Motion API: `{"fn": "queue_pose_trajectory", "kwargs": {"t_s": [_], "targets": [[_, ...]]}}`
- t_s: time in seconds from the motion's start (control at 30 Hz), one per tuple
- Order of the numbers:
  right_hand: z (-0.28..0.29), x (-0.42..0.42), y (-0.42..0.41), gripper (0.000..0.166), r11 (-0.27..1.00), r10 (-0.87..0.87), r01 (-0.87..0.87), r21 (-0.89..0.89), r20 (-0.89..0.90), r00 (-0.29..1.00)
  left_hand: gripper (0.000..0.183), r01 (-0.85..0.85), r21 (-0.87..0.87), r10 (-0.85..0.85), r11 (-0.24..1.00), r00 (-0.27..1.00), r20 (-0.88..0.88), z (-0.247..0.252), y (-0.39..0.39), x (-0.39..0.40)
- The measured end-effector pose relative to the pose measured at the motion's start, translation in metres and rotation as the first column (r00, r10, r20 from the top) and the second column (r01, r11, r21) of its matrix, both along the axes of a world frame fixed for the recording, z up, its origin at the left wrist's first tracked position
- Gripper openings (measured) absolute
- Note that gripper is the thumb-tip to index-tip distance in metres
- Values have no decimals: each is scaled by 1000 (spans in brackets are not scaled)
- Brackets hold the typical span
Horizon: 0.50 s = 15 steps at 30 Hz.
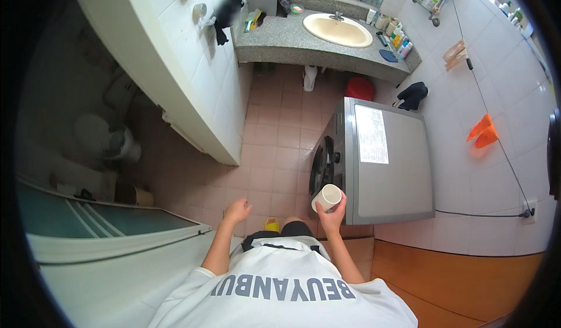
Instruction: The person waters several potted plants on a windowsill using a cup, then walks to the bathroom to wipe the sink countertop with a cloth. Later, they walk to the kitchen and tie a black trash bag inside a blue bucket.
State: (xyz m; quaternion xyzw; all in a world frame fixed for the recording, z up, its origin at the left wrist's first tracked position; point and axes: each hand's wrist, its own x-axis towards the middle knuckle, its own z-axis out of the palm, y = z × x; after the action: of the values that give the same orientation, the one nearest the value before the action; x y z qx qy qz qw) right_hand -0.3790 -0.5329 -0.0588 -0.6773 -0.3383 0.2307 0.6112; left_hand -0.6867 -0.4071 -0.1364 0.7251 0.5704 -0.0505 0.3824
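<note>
In my right hand (331, 212) is a white cup (328, 197), held with its mouth up; I cannot make out anything inside it. The cup is close to the front edge of a grey front-loading washing machine (396, 152), whose top bears a white printed sheet (371, 134). My left hand (237, 211) is over the tiled floor, its fingers curled; nothing shows in it, and whether they are fully closed is not plain. A yellow slipper (271, 224) shows below, between my hands.
Ahead, a grey stone counter (271, 36) holds an oval sink (337, 30) with bottles at its right. A red bucket (360, 88) stands under it. At the left are a wall end (219, 139), a dim toilet area (118, 144) and a glazed door (114, 222); a cord (477, 87) crosses the right wall.
</note>
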Motion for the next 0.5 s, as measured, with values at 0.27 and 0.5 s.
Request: {"fn": "queue_pose_trajectory", "kwargs": {"t_s": [0.27, 0.5], "targets": [[-9, 29, 96, 72, 986, -160, 160, -45, -2, 987, 46, 132, -180, -151, 975, 984, -97, -13, 103, 12], [-12, 83, 227, 69, 945, -322, 325, 47, -56, 945, 47, 197, -147, -215, 969, 970, -115, -14, 246, 75]]}}
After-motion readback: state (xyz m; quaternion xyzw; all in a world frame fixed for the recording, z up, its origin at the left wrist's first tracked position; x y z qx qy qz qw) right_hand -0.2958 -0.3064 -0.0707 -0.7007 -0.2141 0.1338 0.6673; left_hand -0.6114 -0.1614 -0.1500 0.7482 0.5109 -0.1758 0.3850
